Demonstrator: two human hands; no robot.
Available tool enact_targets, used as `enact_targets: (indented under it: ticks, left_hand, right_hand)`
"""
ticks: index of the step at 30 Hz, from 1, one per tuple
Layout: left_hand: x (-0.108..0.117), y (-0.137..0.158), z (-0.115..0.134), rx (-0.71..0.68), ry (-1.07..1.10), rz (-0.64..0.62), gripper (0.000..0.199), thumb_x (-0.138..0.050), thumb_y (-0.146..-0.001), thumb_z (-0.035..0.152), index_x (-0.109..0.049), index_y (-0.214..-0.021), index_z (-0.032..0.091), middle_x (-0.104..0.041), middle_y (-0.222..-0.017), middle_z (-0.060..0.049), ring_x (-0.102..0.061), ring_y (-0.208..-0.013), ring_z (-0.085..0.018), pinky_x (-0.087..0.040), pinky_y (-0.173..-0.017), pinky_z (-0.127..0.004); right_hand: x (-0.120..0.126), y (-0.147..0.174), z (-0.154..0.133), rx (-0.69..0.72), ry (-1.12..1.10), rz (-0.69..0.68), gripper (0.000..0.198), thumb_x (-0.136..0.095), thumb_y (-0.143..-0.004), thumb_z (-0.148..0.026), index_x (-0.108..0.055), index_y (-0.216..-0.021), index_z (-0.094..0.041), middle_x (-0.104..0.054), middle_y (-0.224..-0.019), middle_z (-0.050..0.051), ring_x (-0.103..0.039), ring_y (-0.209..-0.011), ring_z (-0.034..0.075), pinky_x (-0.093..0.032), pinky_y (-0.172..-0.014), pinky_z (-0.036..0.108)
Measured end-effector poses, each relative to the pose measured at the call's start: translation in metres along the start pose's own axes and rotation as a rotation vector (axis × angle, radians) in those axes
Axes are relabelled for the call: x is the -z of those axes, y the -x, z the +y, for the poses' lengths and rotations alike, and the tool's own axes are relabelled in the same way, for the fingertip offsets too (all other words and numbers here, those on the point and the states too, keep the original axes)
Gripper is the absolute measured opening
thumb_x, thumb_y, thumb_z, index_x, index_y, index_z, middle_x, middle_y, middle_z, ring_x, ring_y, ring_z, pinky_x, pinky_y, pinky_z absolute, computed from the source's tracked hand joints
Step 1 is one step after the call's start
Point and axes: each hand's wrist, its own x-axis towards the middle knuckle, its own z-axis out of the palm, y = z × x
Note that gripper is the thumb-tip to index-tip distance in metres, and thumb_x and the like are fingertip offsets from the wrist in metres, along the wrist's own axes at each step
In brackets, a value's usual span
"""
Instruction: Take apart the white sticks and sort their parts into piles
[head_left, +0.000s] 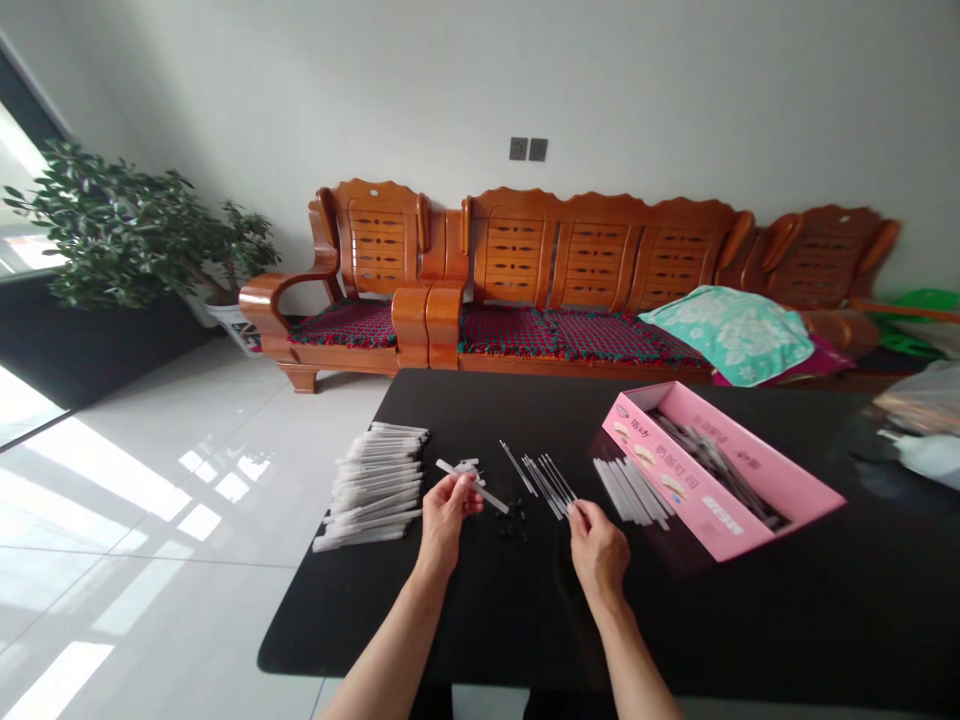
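My left hand (448,508) is closed on a slim whitish translucent tube (491,497), which slants down to the right from the fingers. With thumb and fingers pinched together, my right hand (598,545) grips the near end of a thin pale rod (561,478) that looks like a pen refill. Several similar thin rods (543,486) lie just left of it. Small black pieces (514,522) are scattered between my hands. A few small white pieces (470,466) sit behind my left hand, partly hidden by it. A large stack of whitish tubes (379,485) lies further left.
Right of my right hand lies a smaller row of whitish tubes (634,492). Beside it a pink box (675,480) holds many dark grey sticks. At the black table's (465,640) right end are plastic-wrapped items (926,420). A wooden sofa (570,250) stands behind.
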Motion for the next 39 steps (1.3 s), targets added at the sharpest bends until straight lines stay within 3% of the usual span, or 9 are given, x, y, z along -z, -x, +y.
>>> enact_targets:
  ticks: [3,7,11,14,22,27,30,32,39]
  left_hand:
    - [-0.008,0.010,0.000,0.056,-0.041,-0.179,0.039,-0.076,-0.073,0.046,-0.072,-0.087,0.010,-0.064,-0.066,-0.003,-0.058,-0.055,-0.011,-0.049,-0.054,-0.021]
    - [-0.019,0.021,0.004,0.090,-0.192,-0.342,0.038,-0.076,-0.073,0.046,-0.075,-0.086,0.010,-0.061,-0.058,-0.003,-0.053,-0.050,-0.009,-0.040,-0.046,-0.018]
    - [-0.021,0.021,0.015,0.090,-0.140,-0.338,0.045,-0.075,-0.074,0.048,-0.075,-0.101,0.012,-0.066,-0.070,-0.006,-0.049,-0.051,-0.008,-0.037,-0.047,-0.019]
    - [-0.018,0.019,0.022,0.089,-0.051,-0.319,0.043,-0.073,-0.076,0.049,-0.075,-0.098,0.011,-0.066,-0.078,-0.008,-0.050,-0.055,-0.009,-0.038,-0.049,-0.019]
    - [-0.023,0.025,0.017,0.058,-0.008,-0.229,0.036,-0.072,-0.077,0.046,-0.074,-0.081,0.010,-0.062,-0.066,-0.003,-0.045,-0.050,-0.006,-0.033,-0.047,-0.018]
    - [-0.030,0.030,0.014,-0.024,-0.004,-0.095,0.036,-0.072,-0.076,0.047,-0.074,-0.079,0.011,-0.058,-0.059,-0.001,-0.043,-0.048,-0.007,-0.031,-0.046,-0.019]
    - [-0.032,0.030,0.016,-0.042,0.022,-0.050,0.036,-0.074,-0.075,0.047,-0.074,-0.079,0.012,-0.061,-0.062,-0.002,-0.044,-0.049,-0.007,-0.033,-0.047,-0.020]
    - [-0.033,0.028,0.019,-0.021,0.024,-0.066,0.036,-0.074,-0.074,0.047,-0.074,-0.079,0.011,-0.060,-0.061,-0.002,-0.043,-0.048,-0.007,-0.032,-0.046,-0.019]
    - [-0.033,0.029,0.024,0.074,-0.008,-0.192,0.039,-0.074,-0.073,0.049,-0.072,-0.078,0.011,-0.061,-0.063,-0.004,-0.041,-0.047,-0.006,-0.030,-0.045,-0.019]
  right_hand:
    - [0.004,0.011,-0.029,0.007,-0.333,-0.256,0.047,-0.045,-0.088,-0.056,-0.068,-0.083,-0.016,-0.065,-0.060,0.006,-0.059,-0.056,0.017,-0.042,-0.056,0.026]
    - [0.003,0.031,-0.061,-0.158,-0.862,-0.723,0.046,-0.054,-0.086,-0.060,-0.064,-0.084,-0.015,-0.059,-0.052,0.000,-0.046,-0.038,0.010,-0.027,-0.034,0.019]
    - [-0.001,0.044,-0.069,-0.323,-1.266,-0.886,0.038,-0.061,-0.085,-0.052,-0.061,-0.080,-0.015,-0.039,-0.037,-0.010,-0.025,-0.030,0.004,-0.017,-0.031,0.017]
    - [-0.003,0.050,-0.070,-0.396,-1.429,-0.977,0.040,-0.060,-0.087,-0.052,-0.065,-0.084,-0.013,-0.038,-0.037,-0.010,-0.025,-0.030,0.004,-0.018,-0.031,0.017]
    - [-0.002,0.063,-0.082,-0.426,-1.400,-0.906,0.038,-0.058,-0.087,-0.055,-0.059,-0.077,-0.018,-0.020,-0.040,-0.014,-0.012,-0.034,0.004,-0.012,-0.033,0.018]
    - [0.010,0.051,-0.086,0.185,-0.704,-0.490,0.040,-0.052,-0.092,-0.050,-0.061,-0.072,-0.016,-0.044,-0.052,-0.003,-0.037,-0.048,0.007,-0.026,-0.049,0.021]
    - [0.013,0.046,-0.088,0.343,-0.496,-0.341,0.039,-0.050,-0.092,-0.047,-0.065,-0.075,-0.016,-0.055,-0.063,0.003,-0.047,-0.060,0.011,-0.032,-0.058,0.023]
    - [0.012,0.048,-0.089,0.262,-0.585,-0.394,0.039,-0.051,-0.092,-0.049,-0.064,-0.075,-0.016,-0.052,-0.059,0.001,-0.045,-0.056,0.010,-0.032,-0.054,0.022]
    - [0.007,0.064,-0.089,-0.405,-1.376,-0.899,0.043,-0.053,-0.088,-0.059,-0.062,-0.085,-0.017,-0.022,-0.039,-0.013,-0.016,-0.032,0.006,-0.016,-0.031,0.019]
